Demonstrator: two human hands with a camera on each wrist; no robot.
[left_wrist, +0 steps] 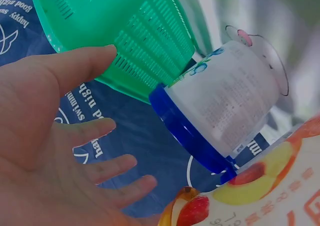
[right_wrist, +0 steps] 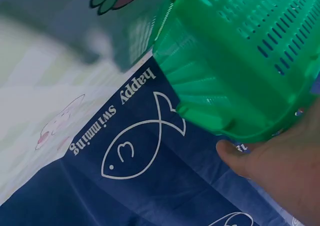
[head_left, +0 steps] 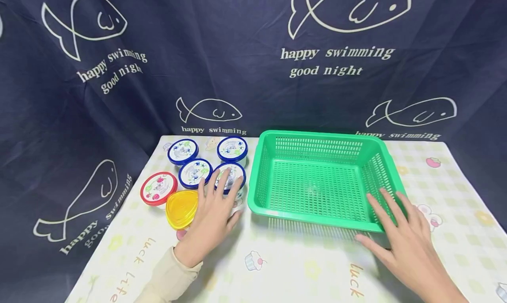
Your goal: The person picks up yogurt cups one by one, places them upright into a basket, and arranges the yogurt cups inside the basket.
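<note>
My left hand (head_left: 215,210), fingers spread, hovers over a blue-lidded tub (head_left: 233,173). In the left wrist view, a gap separates those fingers from a white tub (left_wrist: 225,100) with a blue lid. More blue-lidded tubs, one of them a round tub (head_left: 195,173), sit around it. Beside the wrist are a yellow-lidded tub (head_left: 180,209) and a red-lidded tub (head_left: 158,187). My right hand (head_left: 408,237) is at the front right corner of a green plastic basket (head_left: 317,221), fingers extended over its rim. Whether they touch the rim is unclear.
A pale checked cloth (head_left: 297,267) with printed cakes and lettering covers the table. Behind it hangs a dark blue curtain (head_left: 245,65) with white fish drawings. The basket stands right of the tubs, close to the table's back edge.
</note>
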